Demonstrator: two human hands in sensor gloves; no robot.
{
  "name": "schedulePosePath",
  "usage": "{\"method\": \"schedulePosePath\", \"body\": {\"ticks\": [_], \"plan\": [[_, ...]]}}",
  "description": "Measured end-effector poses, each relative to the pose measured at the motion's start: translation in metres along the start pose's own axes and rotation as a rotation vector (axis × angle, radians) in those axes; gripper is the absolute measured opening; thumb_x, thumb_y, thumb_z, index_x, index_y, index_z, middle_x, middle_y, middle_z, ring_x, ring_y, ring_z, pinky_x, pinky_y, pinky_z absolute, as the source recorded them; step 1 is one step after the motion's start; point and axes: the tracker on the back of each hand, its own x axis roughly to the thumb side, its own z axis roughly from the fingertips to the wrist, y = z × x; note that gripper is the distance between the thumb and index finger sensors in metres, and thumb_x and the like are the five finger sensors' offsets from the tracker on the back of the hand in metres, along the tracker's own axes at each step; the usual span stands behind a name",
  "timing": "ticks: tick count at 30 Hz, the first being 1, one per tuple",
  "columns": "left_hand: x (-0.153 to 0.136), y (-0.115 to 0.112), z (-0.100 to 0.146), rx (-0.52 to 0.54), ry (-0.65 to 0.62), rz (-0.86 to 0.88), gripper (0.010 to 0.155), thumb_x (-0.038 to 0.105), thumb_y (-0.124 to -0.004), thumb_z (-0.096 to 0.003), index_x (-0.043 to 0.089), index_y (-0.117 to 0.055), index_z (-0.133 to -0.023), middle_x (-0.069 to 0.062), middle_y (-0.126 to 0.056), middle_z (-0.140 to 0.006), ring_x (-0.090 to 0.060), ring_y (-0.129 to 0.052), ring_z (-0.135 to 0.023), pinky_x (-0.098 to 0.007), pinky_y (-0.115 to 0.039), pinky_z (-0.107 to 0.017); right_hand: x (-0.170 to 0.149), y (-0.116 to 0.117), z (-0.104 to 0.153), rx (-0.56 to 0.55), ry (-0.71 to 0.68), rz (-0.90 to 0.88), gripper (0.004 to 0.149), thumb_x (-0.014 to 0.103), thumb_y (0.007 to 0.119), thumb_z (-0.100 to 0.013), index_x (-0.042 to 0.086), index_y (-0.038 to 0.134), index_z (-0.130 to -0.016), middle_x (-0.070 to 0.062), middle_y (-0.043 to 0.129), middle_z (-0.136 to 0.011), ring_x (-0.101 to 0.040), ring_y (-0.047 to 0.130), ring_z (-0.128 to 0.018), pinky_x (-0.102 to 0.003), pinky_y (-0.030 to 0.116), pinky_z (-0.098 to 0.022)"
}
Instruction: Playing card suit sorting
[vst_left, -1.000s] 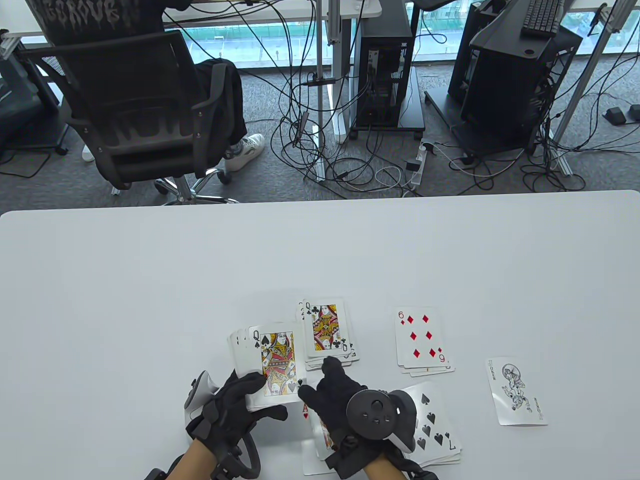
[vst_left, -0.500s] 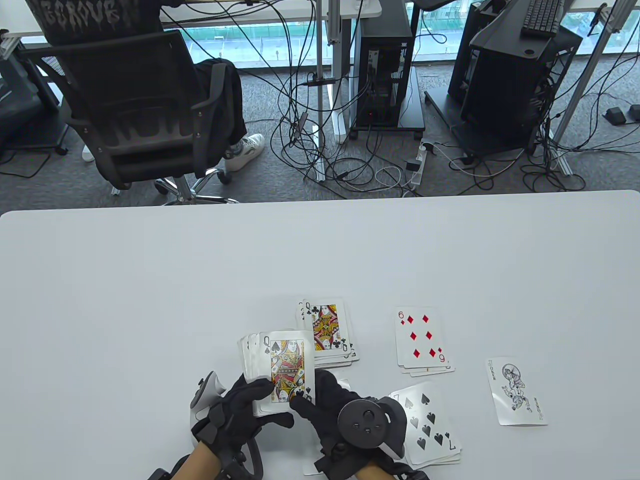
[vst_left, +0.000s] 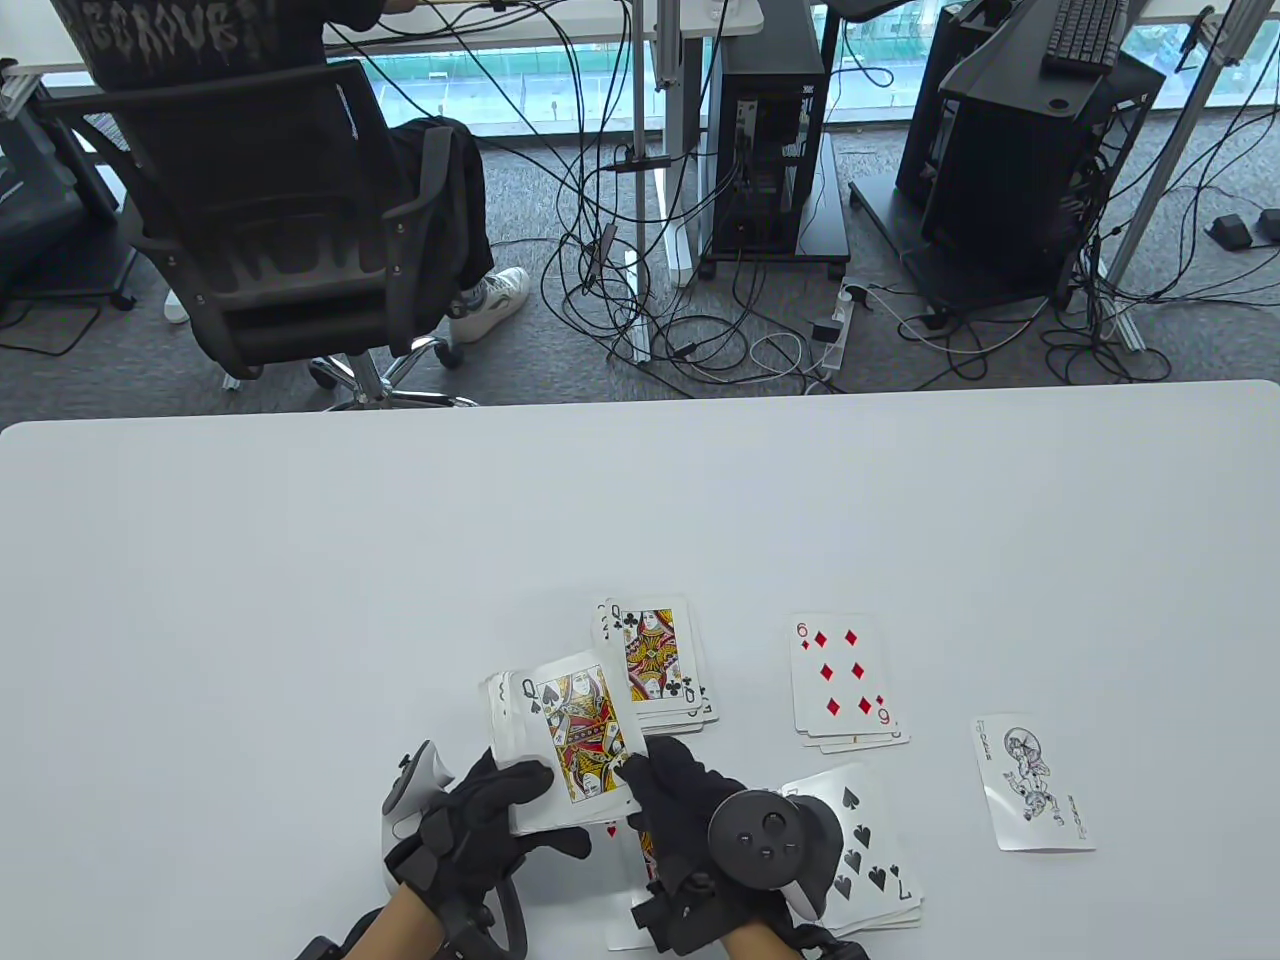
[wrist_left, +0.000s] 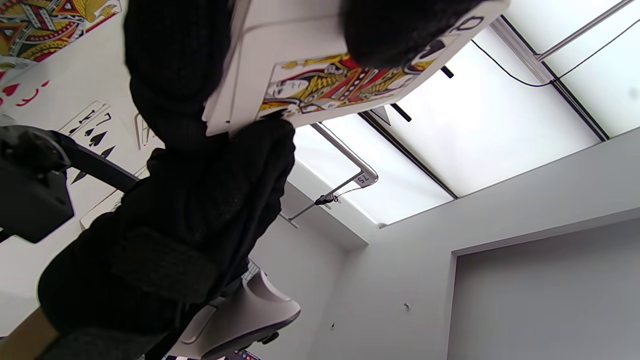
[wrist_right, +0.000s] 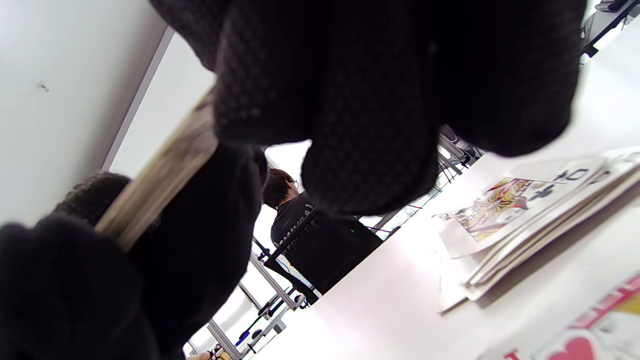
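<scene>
My left hand (vst_left: 505, 800) holds a face-up deck of cards (vst_left: 510, 715) just above the table. The queen of spades (vst_left: 580, 730) lies on top of the deck, tilted and pushed off to the right. My right hand (vst_left: 655, 775) pinches its lower right corner. In the left wrist view the queen of spades (wrist_left: 330, 82) sits between my left fingers (wrist_left: 170, 75), with the right hand (wrist_left: 210, 200) below. On the table lie a clubs pile (vst_left: 660, 665) topped by a queen, a diamonds pile (vst_left: 845, 680) topped by a six, a spades pile (vst_left: 870, 850) topped by a seven, and a hearts pile (vst_left: 622, 870) mostly hidden under my hands.
A single joker (vst_left: 1030, 785) lies at the right, apart from the piles. The white table (vst_left: 400, 560) stretches away beyond the cards. Past its far edge sit a person in a black office chair (vst_left: 270, 220), cables and computer towers (vst_left: 765, 150).
My right hand came back from the clubs pile to the deck and took hold of the queen of spades. The card has slid right and turned on the deck.
</scene>
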Motion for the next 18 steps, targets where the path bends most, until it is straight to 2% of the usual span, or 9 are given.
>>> {"method": "schedulePosePath", "body": {"ticks": [5,10,14,17,18], "plan": [[0.002,0.003,0.002,0.021,-0.022,0.023,0.051,0.039,-0.070,-0.0606,0.036,-0.046,-0.105,0.007,-0.061,-0.111,-0.027,-0.076,-0.098,-0.041,-0.084,-0.054,-0.010,-0.014,-0.004,-0.050,0.048,0.030,0.039,0.023,0.066,-0.052,-0.010,0.075,-0.072,-0.003,0.094,-0.036,-0.022,0.101,-0.029,-0.043,0.089,-0.025],[0.008,0.004,0.004,0.028,-0.058,0.051,0.051,0.039,-0.070,-0.0607,0.037,-0.046,-0.105,0.007,-0.061,-0.110,-0.026,-0.076,-0.098,-0.041,-0.084,-0.054,-0.032,-0.040,-0.010,-0.065,0.133,-0.044,0.039,0.022,0.067,-0.052,-0.011,0.076,-0.071,-0.004,0.094,-0.035,-0.023,0.101,-0.027,-0.044,0.088,-0.024],[0.010,0.006,0.005,0.031,-0.080,0.072,0.051,0.040,-0.070,-0.0608,0.037,-0.046,-0.105,0.007,-0.061,-0.111,-0.026,-0.077,-0.098,-0.040,-0.084,-0.054,-0.043,-0.070,-0.019,-0.041,0.199,-0.152,0.039,0.021,0.068,-0.052,-0.012,0.076,-0.071,-0.006,0.094,-0.034,-0.025,0.101,-0.027,-0.045,0.088,-0.024],[0.010,0.010,0.006,0.048,-0.082,0.071,0.051,0.040,-0.070,-0.0608,0.037,-0.046,-0.105,0.007,-0.061,-0.110,-0.026,-0.077,-0.098,-0.040,-0.085,-0.054,-0.048,-0.096,-0.022,-0.017,0.270,-0.076,0.039,0.020,0.068,-0.052,-0.013,0.076,-0.070,-0.007,0.094,-0.034,-0.026,0.100,-0.026,-0.045,0.087,-0.023],[0.010,0.011,0.006,0.054,-0.082,0.072,0.051,0.040,-0.070,-0.0608,0.037,-0.046,-0.105,0.007,-0.061,-0.111,-0.026,-0.077,-0.098,-0.040,-0.085,-0.054,-0.051,-0.105,-0.022,0.026,0.304,-0.017,0.039,0.020,0.068,-0.052,-0.013,0.076,-0.070,-0.007,0.094,-0.033,-0.026,0.101,-0.026,-0.046,0.087,-0.023]]}}
